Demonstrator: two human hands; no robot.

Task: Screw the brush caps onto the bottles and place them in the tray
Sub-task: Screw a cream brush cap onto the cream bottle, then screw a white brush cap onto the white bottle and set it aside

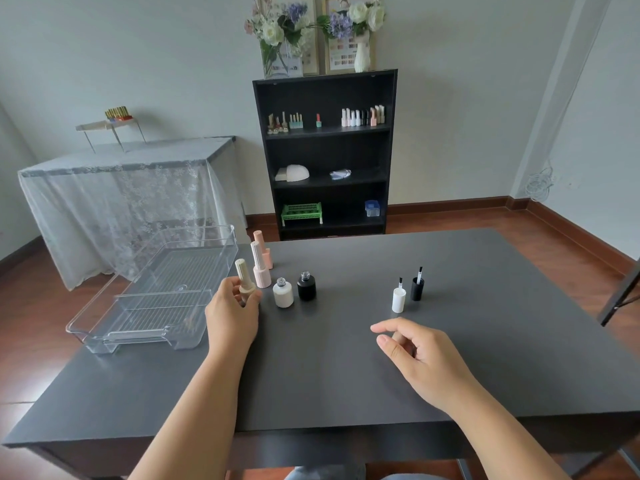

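My left hand [231,308] grips a beige capped bottle [244,279] just right of the clear plastic tray [194,337], which sits at the table's left edge. Two pink capped bottles [260,265] stand behind the beige one. A white bottle [283,292] and a black bottle [307,286] stand uncapped to its right. Farther right, a white brush cap [398,298] and a black brush cap [417,287] stand with brushes pointing up. My right hand [420,358] hovers over the table in front of the caps, fingers loosely curled, holding nothing.
The dark table [346,375] ends close behind the bottles. A black bookshelf [325,154] with more bottles stands beyond it, and a lace-covered table [121,188] stands at the back left. A dark stand leg [620,299] is at the table's right edge.
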